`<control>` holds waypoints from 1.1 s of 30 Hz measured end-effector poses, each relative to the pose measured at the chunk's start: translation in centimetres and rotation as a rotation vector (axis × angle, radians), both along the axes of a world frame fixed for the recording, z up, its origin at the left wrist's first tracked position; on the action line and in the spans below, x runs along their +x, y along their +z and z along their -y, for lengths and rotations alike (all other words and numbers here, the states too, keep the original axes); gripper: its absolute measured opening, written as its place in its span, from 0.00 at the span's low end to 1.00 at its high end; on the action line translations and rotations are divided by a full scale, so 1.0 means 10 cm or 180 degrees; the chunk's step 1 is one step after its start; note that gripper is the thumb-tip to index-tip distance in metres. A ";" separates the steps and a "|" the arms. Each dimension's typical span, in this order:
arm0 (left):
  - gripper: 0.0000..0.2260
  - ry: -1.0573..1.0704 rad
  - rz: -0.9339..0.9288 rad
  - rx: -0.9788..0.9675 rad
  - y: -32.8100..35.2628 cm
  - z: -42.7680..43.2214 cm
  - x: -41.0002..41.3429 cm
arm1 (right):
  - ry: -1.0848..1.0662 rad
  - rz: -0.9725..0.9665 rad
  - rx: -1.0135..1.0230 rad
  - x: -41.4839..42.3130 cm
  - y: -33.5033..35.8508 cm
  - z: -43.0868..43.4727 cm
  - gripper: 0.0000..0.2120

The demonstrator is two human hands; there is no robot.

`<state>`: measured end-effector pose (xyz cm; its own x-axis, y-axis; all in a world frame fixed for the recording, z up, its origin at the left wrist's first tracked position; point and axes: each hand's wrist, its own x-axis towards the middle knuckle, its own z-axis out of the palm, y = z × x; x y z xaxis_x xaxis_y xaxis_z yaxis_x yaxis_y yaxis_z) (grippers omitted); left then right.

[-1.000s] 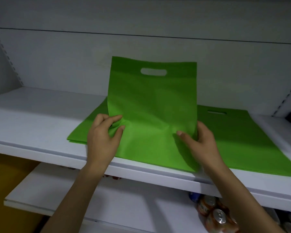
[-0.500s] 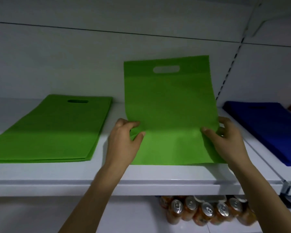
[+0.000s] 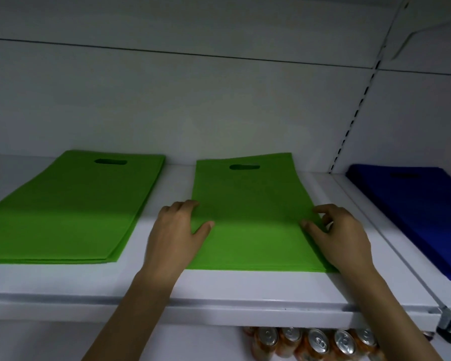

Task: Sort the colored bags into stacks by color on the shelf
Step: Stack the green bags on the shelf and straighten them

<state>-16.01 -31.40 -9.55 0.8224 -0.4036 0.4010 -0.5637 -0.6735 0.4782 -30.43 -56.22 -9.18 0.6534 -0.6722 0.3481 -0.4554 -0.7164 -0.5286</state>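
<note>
Left hand (image 3: pixel 175 230), right hand (image 3: pixel 341 235) are pinching green bag (image 3: pixel 250 217) edges | green stack (image 3: pixel 68 209), blue stack (image 3: pixel 414 212) are lying on shelf (image 3: pixel 219 290) | sorting likely midway

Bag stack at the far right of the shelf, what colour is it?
The bag stack is dark blue, seen best in the head view.

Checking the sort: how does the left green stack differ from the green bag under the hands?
The left green stack lies untouched; middle green bag is held at its sides by left hand and right hand. The stack's far edge runs level; the bag's far edge slants. Both green, cutouts rearward.
</note>
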 end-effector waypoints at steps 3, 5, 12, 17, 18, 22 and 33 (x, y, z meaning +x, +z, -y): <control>0.22 0.0008 -0.0002 0.0008 -0.01 0.00 0.00 | -0.0019 0.0026 0.0039 -0.01 0.01 0.00 0.17; 0.21 0.0011 0.0016 -0.0001 0.00 0.00 0.00 | 0.0017 0.0024 0.0053 -0.03 0.02 0.00 0.16; 0.16 -0.0041 -0.0004 -0.0046 0.01 -0.01 0.00 | 0.0124 -0.0070 -0.0030 -0.18 0.04 -0.02 0.17; 0.15 -0.0055 0.0050 0.0056 -0.01 -0.01 -0.01 | 0.0103 -0.0163 -0.0111 -0.18 0.02 -0.04 0.17; 0.16 -0.0049 0.0051 0.0081 -0.01 -0.01 -0.01 | 0.0089 -0.0207 -0.0109 -0.18 0.02 -0.04 0.17; 0.16 -0.0046 0.0104 0.0235 0.00 0.00 -0.03 | 0.0029 -0.0391 -0.0050 -0.16 0.05 -0.04 0.18; 0.15 -0.0150 0.0583 0.0293 0.46 -0.42 -0.08 | 0.0346 -0.0034 -0.1263 0.26 0.74 -0.56 0.17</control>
